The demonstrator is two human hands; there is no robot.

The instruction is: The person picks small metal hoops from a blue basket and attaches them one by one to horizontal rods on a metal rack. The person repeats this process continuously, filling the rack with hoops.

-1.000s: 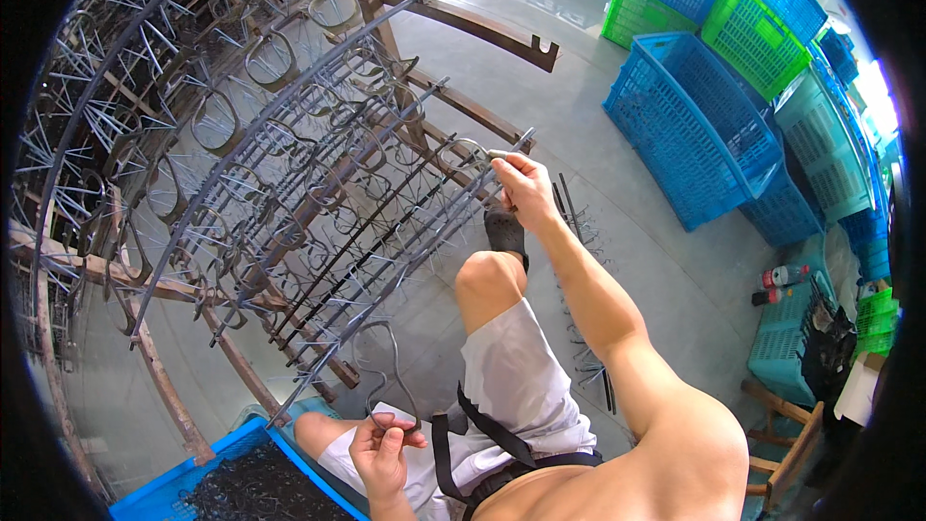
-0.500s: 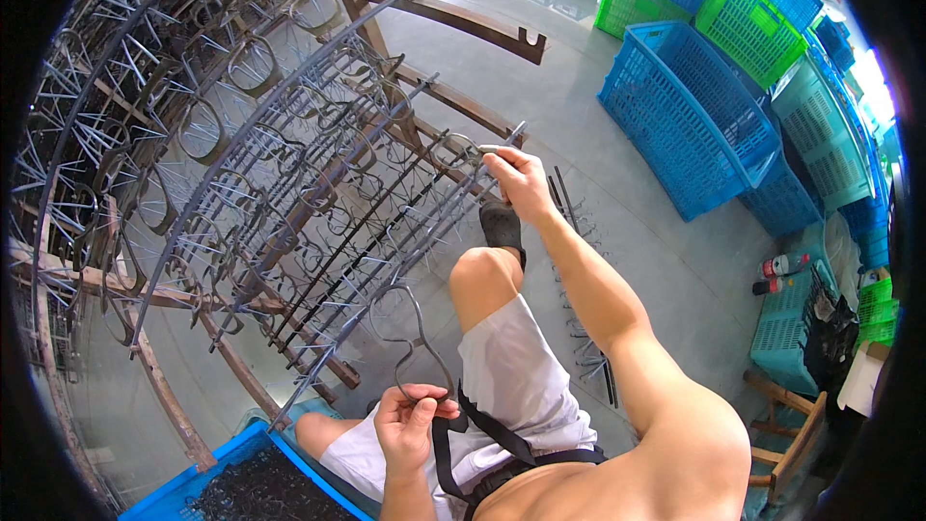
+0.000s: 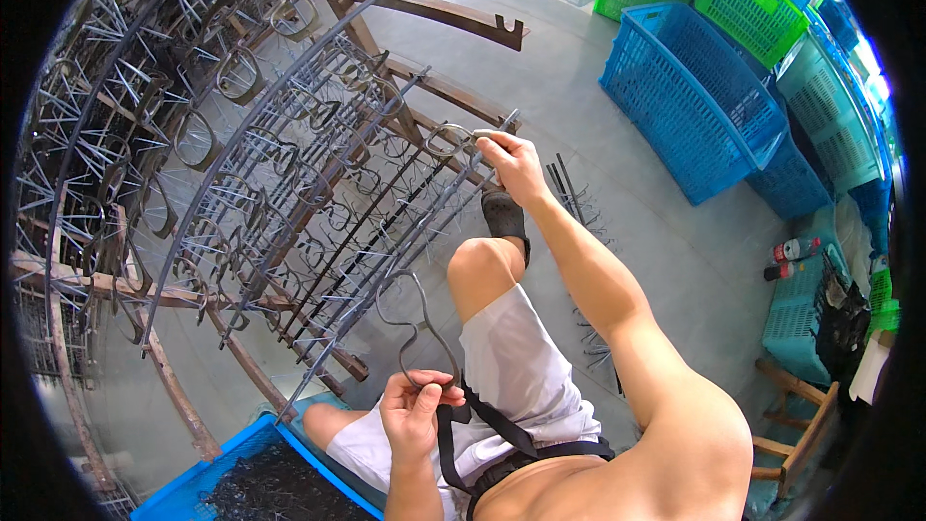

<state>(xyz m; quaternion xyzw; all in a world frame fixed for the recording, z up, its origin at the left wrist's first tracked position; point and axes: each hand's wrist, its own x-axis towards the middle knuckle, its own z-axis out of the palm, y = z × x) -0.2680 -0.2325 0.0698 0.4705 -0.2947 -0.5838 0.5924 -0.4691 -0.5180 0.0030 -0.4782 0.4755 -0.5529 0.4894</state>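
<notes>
My left hand (image 3: 413,410) is closed in a pinch, low in front of my lap. It holds the lower end of a bent metal loop (image 3: 422,314), dark grey and narrow-waisted, which stands up toward the rack. My right hand (image 3: 513,166) reaches out to the far end of the nearest rack bar (image 3: 405,227), a long rod with many thin prongs. Its fingers pinch the end of another curved metal loop (image 3: 446,141), beside that bar's tip. Whether this loop touches a prong, I cannot tell.
A brown metal rack (image 3: 434,10) with many loops hanging on pronged bars fills the left. A blue crate (image 3: 289,482) of small dark pieces sits at lower left. Blue baskets (image 3: 675,106) stand at upper right, a wooden stool (image 3: 805,444) at lower right. Pronged rods (image 3: 579,203) lie on the floor.
The view has shifted slightly. Both hands keep their pinch on the metal loops, and the loop in my left hand has tilted a little. My right hand stays by the bar's far end.
</notes>
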